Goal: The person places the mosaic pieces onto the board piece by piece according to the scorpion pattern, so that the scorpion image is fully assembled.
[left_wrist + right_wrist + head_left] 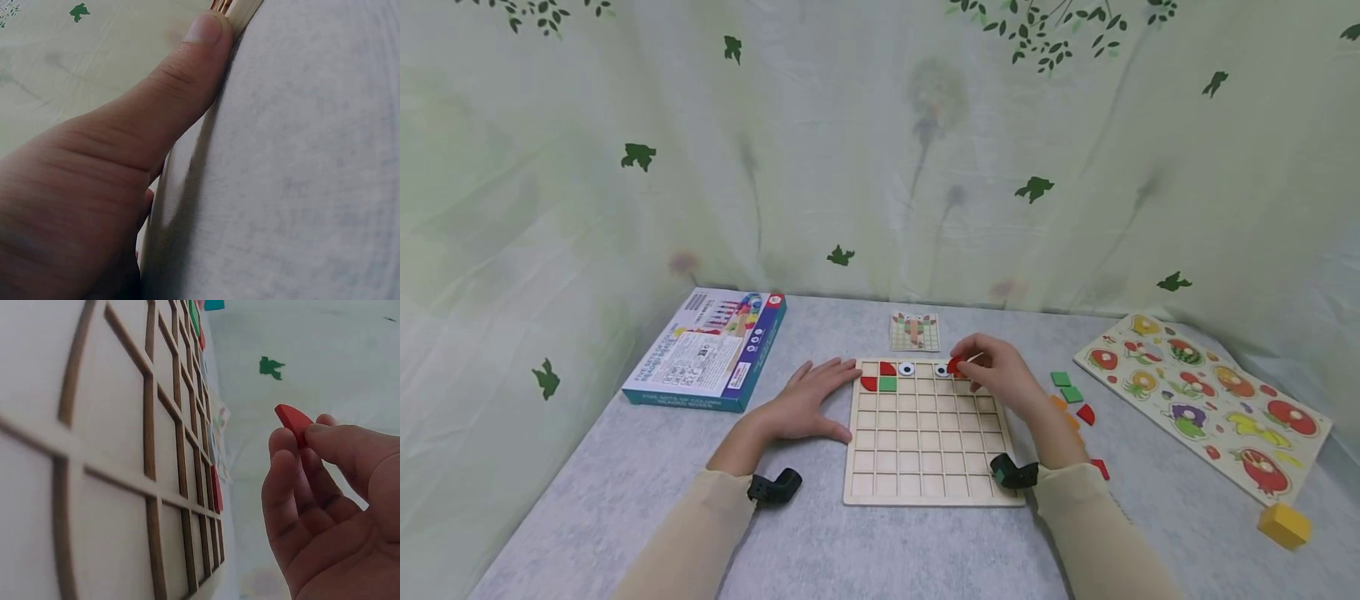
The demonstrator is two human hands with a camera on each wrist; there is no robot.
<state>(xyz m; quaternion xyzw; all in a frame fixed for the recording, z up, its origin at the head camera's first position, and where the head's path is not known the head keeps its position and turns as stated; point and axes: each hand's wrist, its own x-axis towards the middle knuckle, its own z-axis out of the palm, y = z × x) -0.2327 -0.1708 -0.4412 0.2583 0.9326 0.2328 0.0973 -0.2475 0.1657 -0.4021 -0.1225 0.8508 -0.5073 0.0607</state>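
Red piece [292, 420] is pinched between the thumb and fingertips of the right hand [996, 372], just above the far right part of the board [932, 461]. Closest to the person, two pale sleeves [688, 533] lie over the grey table [865, 550], with a small black camera at each wrist. The right one [1015, 473] covers part of the board's near right corner. Off to the right, a yellow block [1285, 527] sits by the near corner of a fruit sheet [1213, 392].

Between sheet and board lie loose pieces: two red, some orange and two green [1071, 394]. The right forearm and wrist get in the way of the orange ones, so I can't count them. Across the board, the left hand [808, 402] lies spread, fingers straight and released, thumb tip at the left edge, fingertips by the far left corner.

Red, green [887, 384] and eye pieces [907, 369] fill some cells in the two farthest rows; the right hand hides several cells there. Beyond the left hand lies a flat box [707, 350], and past the board's far edge a small pattern card [914, 332]. Behind everything hangs a leaf-printed curtain [850, 167].
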